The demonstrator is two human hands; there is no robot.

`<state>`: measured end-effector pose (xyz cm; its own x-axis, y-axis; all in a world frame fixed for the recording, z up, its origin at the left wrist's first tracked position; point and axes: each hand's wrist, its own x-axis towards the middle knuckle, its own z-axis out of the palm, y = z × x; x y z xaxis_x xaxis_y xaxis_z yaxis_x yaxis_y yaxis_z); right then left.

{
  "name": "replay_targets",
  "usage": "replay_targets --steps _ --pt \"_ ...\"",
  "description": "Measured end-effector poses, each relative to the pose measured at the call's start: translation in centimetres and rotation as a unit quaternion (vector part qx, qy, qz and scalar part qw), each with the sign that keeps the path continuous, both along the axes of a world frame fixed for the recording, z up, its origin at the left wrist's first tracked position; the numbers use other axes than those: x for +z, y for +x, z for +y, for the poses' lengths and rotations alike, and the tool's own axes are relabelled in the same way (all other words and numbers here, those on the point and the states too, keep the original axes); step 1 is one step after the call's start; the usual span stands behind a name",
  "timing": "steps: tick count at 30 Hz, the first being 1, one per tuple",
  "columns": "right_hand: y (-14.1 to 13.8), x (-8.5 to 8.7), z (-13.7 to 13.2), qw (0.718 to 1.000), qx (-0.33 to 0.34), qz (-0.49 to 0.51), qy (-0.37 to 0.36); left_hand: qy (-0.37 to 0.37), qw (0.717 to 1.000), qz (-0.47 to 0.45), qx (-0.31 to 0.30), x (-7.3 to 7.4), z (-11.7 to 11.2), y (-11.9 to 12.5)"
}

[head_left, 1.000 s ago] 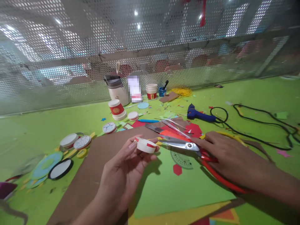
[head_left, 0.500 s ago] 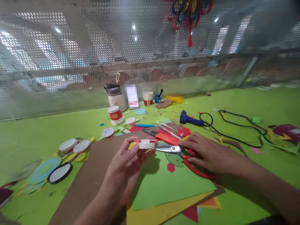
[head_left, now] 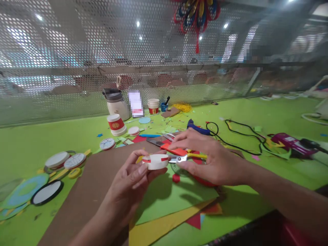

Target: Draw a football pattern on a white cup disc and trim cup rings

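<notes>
My left hand (head_left: 133,179) pinches a shallow white round piece (head_left: 156,162), red patches along its side, between thumb and fingers. To its right my right hand (head_left: 205,155) has thumb and fingers apart, over a pair of scissors (head_left: 181,159). The metal pivot and a yellow part of the handle show between thumb and fingers; a red part lies below the palm. Under the hands are green paper (head_left: 164,205) and a red hexagon (head_left: 176,178). A clear protractor (head_left: 175,168) is partly covered. Just behind lies a red-handled cutter (head_left: 174,149).
White discs (head_left: 74,160) and a black-rimmed oval (head_left: 47,192) lie left of brown cardboard (head_left: 84,191). Behind stand a red-and-white cup (head_left: 116,125), a jug (head_left: 116,104) and a phone (head_left: 135,104). A blue glue gun (head_left: 197,128) trails a black cord rightward.
My right hand has moved left along the scissors toward the white piece, its fingers spreading apart. My left hand keeps its hold; the white piece's top face shows more. The view has shifted right.
</notes>
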<state>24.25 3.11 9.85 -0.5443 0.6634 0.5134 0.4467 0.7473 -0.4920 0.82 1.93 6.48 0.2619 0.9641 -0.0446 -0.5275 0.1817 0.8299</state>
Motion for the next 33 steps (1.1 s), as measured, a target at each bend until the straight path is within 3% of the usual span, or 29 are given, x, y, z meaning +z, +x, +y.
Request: replay_targets --steps 5,11,27,33 --pt "-1.5 0.0 -0.2 0.999 0.03 -0.002 -0.044 -0.004 0.999 -0.003 -0.045 -0.4 -0.1 -0.1" --pt "-2.1 -0.2 0.2 0.99 0.063 0.064 -0.107 -0.012 0.996 -0.001 -0.084 -0.8 -0.2 -0.1" --pt "-1.8 -1.0 0.8 0.966 0.044 0.153 -0.205 -0.048 0.996 -0.017 -0.075 -0.4 -0.1 0.3" --pt "-1.4 -1.6 0.5 0.977 0.048 0.11 -0.179 -0.031 0.996 -0.025 -0.08 -1.0 0.3 -0.1"
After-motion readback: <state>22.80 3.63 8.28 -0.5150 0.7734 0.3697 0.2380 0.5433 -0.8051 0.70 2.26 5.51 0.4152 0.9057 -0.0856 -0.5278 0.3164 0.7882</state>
